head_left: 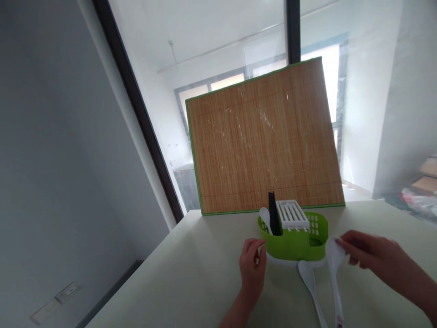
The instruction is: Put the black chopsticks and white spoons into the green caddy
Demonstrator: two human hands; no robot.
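Note:
My right hand [363, 249] pinches a white spoon [334, 262] by its bowl end, with the handle hanging down toward the front. My left hand [253, 264] is beside the left end of a green plastic caddy [287, 246], its fingers curled with gaps between them and nothing held. A second white spoon [310, 279] lies on the table in front of the caddy. In the caddy's left compartment stand a small white spoon [265, 216] and a black item [274, 216]. A white slotted rack [292, 214] tops the middle; the right compartment has a perforated wall.
A bamboo mat [266, 141] with green edging stands upright at the back of the white table [177, 278]. Behind it is a glass partition with dark frames. A grey wall rises on the left.

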